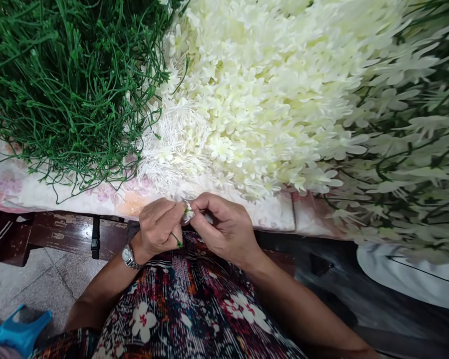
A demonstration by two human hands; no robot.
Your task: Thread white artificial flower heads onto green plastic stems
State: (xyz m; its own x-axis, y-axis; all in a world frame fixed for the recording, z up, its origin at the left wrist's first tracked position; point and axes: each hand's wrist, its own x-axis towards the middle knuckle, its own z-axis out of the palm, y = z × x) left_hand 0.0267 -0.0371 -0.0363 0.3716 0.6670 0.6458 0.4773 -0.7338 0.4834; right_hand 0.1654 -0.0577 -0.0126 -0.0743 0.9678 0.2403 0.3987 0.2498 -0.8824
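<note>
Two hands meet just below the near edge of the cloth-covered table (97,197), over the lap. Left hand (157,227) is curled narrow, thumb and forefinger pinched on a small white artificial flower (187,213) whose thin green stem (177,241) pokes out under the palm. Right hand (224,227) is also pinched narrow, fingertips touching the same flower from the other side; a fine pale stamen or wire seems to run between the fingers, too small to tell. Wristwatch (127,256) sits on the left wrist.

Handling, judged: the flower looks very light, with soft thin petals of fabric or plastic, easy to crease or pull off. The stem looks flexible and slim and would bend rather than snap. Best hold is at the flower base where petals meet stem, fingertip pinch only; squeezing the petals would deform them. It is small and could slip.

On the table, above the hands: a big heap of cream-white petals (269,89). Left of that heap on the table lies a bundle of white stamens (174,142), further left a tangle of green stems (67,85). At the table's right end sits a pile of finished pale sprays (407,144). Below the table: a patterned floral skirt (187,304) and, far left on the floor, a blue object (18,331).
</note>
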